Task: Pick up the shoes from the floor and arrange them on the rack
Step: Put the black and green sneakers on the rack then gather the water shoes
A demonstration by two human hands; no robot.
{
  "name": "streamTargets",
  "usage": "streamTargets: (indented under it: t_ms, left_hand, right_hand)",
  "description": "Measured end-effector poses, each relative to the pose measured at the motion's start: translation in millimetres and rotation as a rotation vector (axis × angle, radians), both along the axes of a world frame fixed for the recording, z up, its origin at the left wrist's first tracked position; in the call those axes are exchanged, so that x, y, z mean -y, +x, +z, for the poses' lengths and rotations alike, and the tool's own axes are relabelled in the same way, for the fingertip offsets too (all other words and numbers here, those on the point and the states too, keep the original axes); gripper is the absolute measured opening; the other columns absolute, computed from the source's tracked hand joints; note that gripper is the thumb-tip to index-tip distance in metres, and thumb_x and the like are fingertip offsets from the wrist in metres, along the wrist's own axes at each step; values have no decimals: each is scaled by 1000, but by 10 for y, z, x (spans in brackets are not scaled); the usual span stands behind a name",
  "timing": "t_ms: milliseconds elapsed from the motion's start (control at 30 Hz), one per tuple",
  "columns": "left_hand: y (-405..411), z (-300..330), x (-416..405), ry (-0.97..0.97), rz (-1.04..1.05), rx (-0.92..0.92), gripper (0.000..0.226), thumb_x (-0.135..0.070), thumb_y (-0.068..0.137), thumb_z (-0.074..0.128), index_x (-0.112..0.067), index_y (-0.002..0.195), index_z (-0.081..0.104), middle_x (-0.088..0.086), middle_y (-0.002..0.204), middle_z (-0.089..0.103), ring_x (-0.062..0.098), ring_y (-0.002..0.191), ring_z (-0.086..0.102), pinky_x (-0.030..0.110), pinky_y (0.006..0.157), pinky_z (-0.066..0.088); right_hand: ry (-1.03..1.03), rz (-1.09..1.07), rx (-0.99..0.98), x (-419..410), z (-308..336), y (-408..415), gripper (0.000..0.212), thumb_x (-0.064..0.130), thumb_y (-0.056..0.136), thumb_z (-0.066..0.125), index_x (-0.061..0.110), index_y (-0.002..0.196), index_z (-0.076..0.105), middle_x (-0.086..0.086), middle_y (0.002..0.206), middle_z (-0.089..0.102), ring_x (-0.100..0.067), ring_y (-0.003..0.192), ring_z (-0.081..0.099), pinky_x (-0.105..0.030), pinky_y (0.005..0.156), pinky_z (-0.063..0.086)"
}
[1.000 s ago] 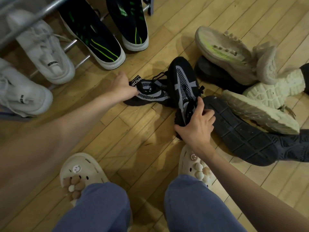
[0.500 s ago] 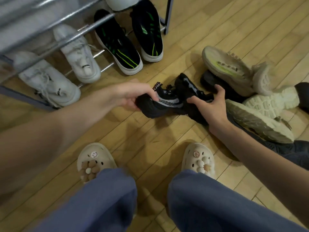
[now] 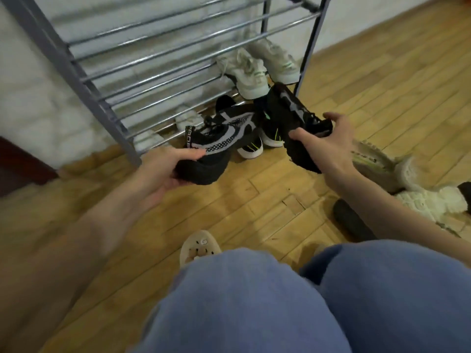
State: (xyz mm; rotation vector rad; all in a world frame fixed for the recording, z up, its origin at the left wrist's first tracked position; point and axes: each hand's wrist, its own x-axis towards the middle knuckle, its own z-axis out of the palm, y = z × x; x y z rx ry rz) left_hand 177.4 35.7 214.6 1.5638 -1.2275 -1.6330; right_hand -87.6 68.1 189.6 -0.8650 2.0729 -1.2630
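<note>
My left hand (image 3: 163, 171) grips the heel of a black and grey knit shoe (image 3: 219, 138), held above the floor with its toe toward the rack. My right hand (image 3: 328, 141) holds the matching black shoe (image 3: 293, 115) by its heel, tilted with the toe up. Both shoes hang in front of the grey metal shoe rack (image 3: 158, 70). A pale green-trimmed pair (image 3: 252, 72) sits on a middle shelf at the right. White sneakers (image 3: 150, 138) and black shoes with white soles (image 3: 251, 150) rest on the bottom shelf, partly hidden by the held shoes.
On the wooden floor to the right lie a beige shoe (image 3: 374, 166), a white shoe sole up (image 3: 430, 202) and a dark shoe (image 3: 351, 222). My knees in blue trousers and one cream clog (image 3: 200, 248) fill the lower view. A white wall stands behind the rack.
Both hands have lifted the black pair off the floor and carried it up and left toward the rack. The view has tilted upward, showing more of the rack.
</note>
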Motion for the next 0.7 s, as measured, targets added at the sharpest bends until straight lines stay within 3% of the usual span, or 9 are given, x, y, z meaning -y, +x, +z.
streamTargets:
  t_ms: [100, 233, 467, 567, 700]
  left_hand:
    - [194, -112, -71, -105, 177, -62, 42, -25, 78, 76, -9, 115, 65, 6, 107, 73, 23, 97, 71, 28, 63, 57]
    - [171, -282, 98, -126, 425, -125, 51, -31, 73, 79, -6, 115, 64, 6, 107, 73, 21, 97, 71, 40, 87, 57]
    - [-126, -388, 831, -150, 758, -160, 40, -26, 78, 76, -7, 108, 57, 3, 101, 67, 17, 98, 65, 34, 90, 54]
    - [-140, -466, 1087, -120, 804, -182, 62, -31, 77, 76, -5, 124, 46, 9, 116, 64, 23, 107, 63, 40, 93, 54]
    - [-75, -564, 1175, -80, 828, -131, 64, -39, 83, 68, -6, 132, 42, 7, 124, 59, 24, 113, 59, 40, 98, 49]
  right_hand:
    - [-19, 79, -148, 157, -17, 242, 78, 65, 52, 67, 40, 122, 44, 8, 115, 59, -26, 118, 53, -51, 99, 46]
    - [-43, 248, -306, 557, -93, 564, 71, 66, 67, 58, 37, 130, 43, 5, 120, 61, -28, 122, 49, -51, 104, 39]
    - [43, 353, -469, 1533, -66, 1013, 57, 48, 84, 58, 20, 130, 41, -14, 136, 48, -41, 132, 27, -54, 108, 20]
    - [59, 377, -542, 1824, -110, 1169, 57, 46, 85, 58, 18, 131, 40, -16, 138, 46, -42, 134, 26, -53, 107, 21]
    - [69, 423, -620, 1948, -234, 1331, 61, 48, 85, 60, 14, 131, 38, -19, 139, 44, -41, 135, 26, -53, 108, 23]
